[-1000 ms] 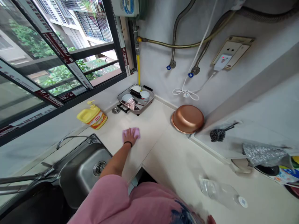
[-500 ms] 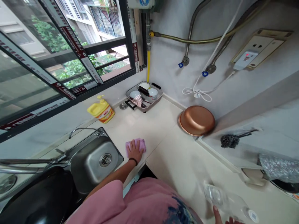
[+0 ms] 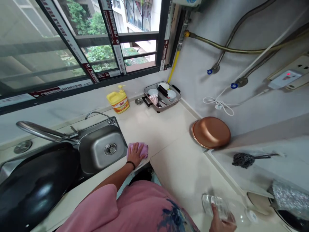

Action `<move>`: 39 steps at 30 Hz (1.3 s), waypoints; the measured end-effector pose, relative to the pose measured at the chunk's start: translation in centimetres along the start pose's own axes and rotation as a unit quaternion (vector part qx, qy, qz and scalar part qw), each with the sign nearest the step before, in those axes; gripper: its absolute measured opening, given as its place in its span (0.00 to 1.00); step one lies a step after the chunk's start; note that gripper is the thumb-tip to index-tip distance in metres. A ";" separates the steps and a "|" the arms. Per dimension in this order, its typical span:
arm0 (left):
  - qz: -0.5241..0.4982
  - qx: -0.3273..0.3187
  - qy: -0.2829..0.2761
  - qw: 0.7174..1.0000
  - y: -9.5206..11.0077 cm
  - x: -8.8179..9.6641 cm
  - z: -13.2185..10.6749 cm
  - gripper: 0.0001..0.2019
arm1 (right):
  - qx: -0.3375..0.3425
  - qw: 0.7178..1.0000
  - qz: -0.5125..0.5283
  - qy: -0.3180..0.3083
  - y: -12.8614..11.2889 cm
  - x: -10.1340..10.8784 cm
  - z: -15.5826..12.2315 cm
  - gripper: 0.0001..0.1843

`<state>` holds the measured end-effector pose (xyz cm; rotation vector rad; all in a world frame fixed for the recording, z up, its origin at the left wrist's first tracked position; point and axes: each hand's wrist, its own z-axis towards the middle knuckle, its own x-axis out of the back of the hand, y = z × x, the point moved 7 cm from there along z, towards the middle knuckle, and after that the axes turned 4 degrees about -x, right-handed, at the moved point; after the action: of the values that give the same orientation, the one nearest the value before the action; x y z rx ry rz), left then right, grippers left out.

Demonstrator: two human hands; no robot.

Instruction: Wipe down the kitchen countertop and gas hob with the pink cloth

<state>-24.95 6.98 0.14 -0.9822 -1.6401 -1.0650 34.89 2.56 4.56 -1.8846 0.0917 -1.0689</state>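
Observation:
My left hand (image 3: 135,157) lies with spread fingers flat on a folded pink cloth (image 3: 144,150), on the countertop just right of the sink. A dark band circles that wrist. At the lower right, my right hand (image 3: 221,223) grips a clear bottle (image 3: 217,203) with a white cap, thumb on the near side and fingers on the other. The bottle lies on its side on the counter. Part of it is hidden by my hand, and its see-through outline is hard to follow.
Left stand a steel sink (image 3: 95,158) with a faucet and a large black wok (image 3: 36,180). A yellow soap bottle (image 3: 119,102) and a tray (image 3: 169,108) of bowls line the back. A copper-coloured pan (image 3: 212,132) leans at the right wall, near a black scrubber (image 3: 243,160).
My right hand has come onto the bottle and closed around it. My left hand and the cloth have shifted slightly toward the sink. The head view has turned left.

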 end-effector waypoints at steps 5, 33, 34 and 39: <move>0.012 0.027 -0.003 1.000 -1.9 0.6 -0.4 0.35 | 0.026 0.992 -0.041 -0.116 -3.3 -2.8 0.9 0.43; -0.023 0.013 0.039 0.999 -2.0 -0.5 -0.2 0.35 | 0.017 0.810 -0.096 -0.579 -20.1 -21.4 -12.7 0.32; -0.024 0.017 0.032 0.999 -2.0 -0.5 -0.1 0.35 | 0.016 0.814 -0.079 -0.576 -19.8 -20.7 -12.6 0.33; -0.041 0.053 0.018 0.998 -0.3 -0.2 2.1 0.37 | 0.030 0.866 0.046 -0.497 -17.7 -17.2 -10.7 0.45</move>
<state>-25.78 8.84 -0.58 -0.8276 -1.7033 -1.0324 10.52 13.08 8.86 -2.1260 -0.4369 0.0604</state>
